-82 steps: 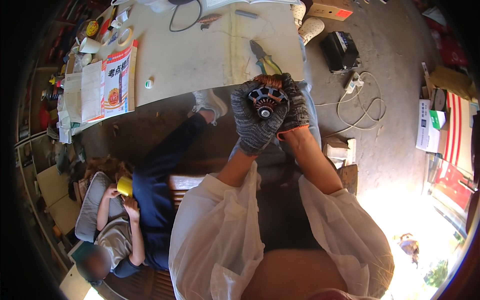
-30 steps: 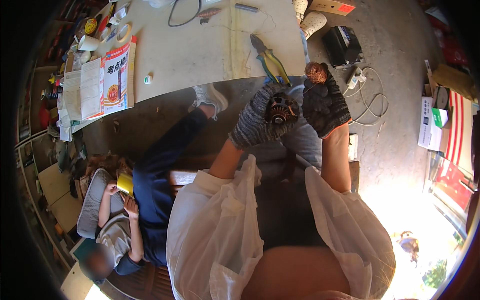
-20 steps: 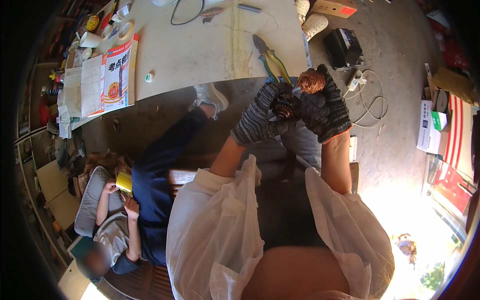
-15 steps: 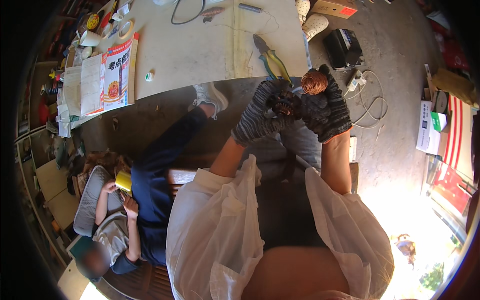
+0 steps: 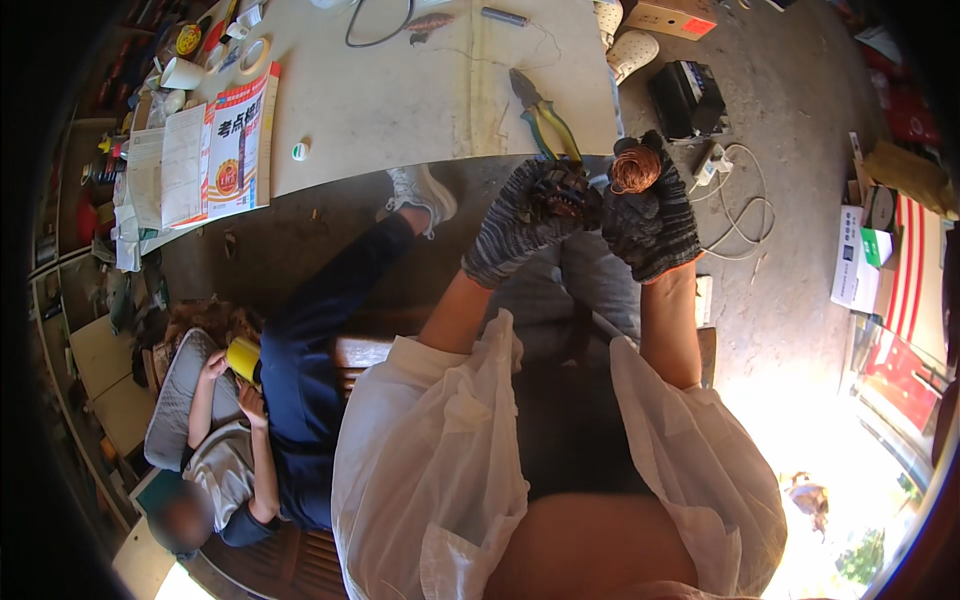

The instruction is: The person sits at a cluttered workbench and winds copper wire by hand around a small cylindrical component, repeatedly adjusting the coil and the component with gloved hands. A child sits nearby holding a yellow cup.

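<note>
Both my hands wear dark grey knitted gloves and are raised just off the table's near edge. My left hand (image 5: 512, 228) is closed around a dark, round slotted part with copper showing, perhaps a motor core (image 5: 565, 193); the glove hides much of it. In my right hand (image 5: 655, 232), a bundle of thin copper wire (image 5: 635, 170) is gripped at the upper fingers. The two hands are close together; any strand between them is too fine to make out. Pliers with yellow-green handles (image 5: 546, 116) lie on the table just beyond my left hand.
The pale table (image 5: 390, 110) carries a book (image 5: 240, 150), tape rolls (image 5: 255, 55), a white cup (image 5: 182, 74) and a small cap (image 5: 300, 151). To the left another person (image 5: 235, 460) reclines, holding a yellow object (image 5: 243, 357). A black battery-like box (image 5: 688, 98) and a white cable (image 5: 735, 245) are on the floor.
My left hand has turned the dark slotted part slightly and raised it. The copper wire bundle in my right hand has tilted and shifted a little to the right.
</note>
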The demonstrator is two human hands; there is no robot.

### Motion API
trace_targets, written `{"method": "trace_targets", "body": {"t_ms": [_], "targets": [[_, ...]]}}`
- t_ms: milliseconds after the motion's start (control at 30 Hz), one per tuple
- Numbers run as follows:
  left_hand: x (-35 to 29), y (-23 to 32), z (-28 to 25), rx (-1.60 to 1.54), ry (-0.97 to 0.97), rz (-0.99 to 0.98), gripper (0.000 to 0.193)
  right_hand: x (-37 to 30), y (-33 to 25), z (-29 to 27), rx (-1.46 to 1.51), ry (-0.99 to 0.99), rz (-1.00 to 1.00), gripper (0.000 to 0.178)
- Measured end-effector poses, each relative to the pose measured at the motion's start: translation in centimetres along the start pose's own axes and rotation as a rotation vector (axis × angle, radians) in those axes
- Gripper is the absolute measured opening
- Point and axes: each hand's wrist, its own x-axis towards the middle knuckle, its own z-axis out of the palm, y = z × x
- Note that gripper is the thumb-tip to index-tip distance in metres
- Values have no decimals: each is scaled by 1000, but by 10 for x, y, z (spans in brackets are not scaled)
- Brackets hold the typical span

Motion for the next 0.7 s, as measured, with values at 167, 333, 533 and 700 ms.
{"method": "trace_targets", "body": {"t_ms": [167,333,533,700], "targets": [[0,12,13,127,14,-119,46,10,10,24,-243,478,-80,22],[1,-1,-1,-307,111,-381,44,13,-2,32,-168,469,34,26],[4,4,-9,104,71,-126,36,13,-41,-24,297,33,146,23],[4,24,1,-409,229,-275,34,1,-31,-13,183,229,-88,27]]}}
